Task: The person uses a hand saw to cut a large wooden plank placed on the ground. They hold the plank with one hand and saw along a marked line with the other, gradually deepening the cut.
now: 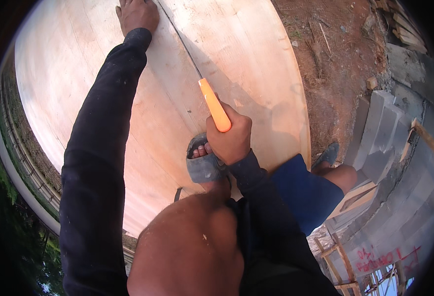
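Note:
My right hand [232,135] is closed round the orange handle of a hand saw [215,106]. Its dark blade shows nearly edge-on as a thin line running up and left over a pale plywood sheet [89,89]. The far end of the blade lies beyond the upper edge of the picture. To the left of the blade, my left hand [139,16] rests palm down on the plywood, holding nothing. Its fingertips are partly cut off by the picture's edge. My foot in a grey sandal [207,167] stands on the sheet, just left of my right hand.
Reddish dirt ground [325,69] lies right of the plywood. Grey concrete blocks [377,128] and a concrete wall with red writing [399,212] stand farther right, with timber pieces [426,138] about them. My other foot [329,154] is off the sheet. Greenery lies at lower left.

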The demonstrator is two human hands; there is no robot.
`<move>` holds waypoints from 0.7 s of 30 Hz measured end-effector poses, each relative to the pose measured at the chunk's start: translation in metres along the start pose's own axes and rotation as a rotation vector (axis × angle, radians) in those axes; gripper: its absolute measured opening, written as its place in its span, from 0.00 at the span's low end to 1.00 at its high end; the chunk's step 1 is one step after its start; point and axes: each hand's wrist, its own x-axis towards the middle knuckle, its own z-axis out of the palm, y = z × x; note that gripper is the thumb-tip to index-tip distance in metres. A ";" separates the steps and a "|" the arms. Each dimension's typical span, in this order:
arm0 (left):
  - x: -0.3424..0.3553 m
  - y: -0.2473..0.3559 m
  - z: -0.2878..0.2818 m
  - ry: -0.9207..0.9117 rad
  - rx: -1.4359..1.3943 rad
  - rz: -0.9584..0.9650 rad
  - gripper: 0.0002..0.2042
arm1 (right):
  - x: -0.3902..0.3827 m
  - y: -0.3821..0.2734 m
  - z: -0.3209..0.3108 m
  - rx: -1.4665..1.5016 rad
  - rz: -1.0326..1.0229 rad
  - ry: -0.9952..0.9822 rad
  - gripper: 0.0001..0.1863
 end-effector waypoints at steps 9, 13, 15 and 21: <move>-0.002 0.011 -0.009 -0.023 -0.004 -0.037 0.22 | -0.162 0.000 -0.099 -0.302 -0.068 0.010 0.15; -0.002 0.003 -0.002 -0.013 0.055 -0.030 0.23 | -0.013 0.000 -0.010 0.069 0.074 0.007 0.11; 0.004 0.007 -0.002 -0.023 0.042 0.004 0.23 | 0.036 -0.014 0.006 -0.155 0.038 -0.027 0.09; -0.002 0.000 -0.001 -0.024 -0.010 -0.018 0.23 | -0.121 0.031 -0.071 -0.334 -0.202 0.050 0.14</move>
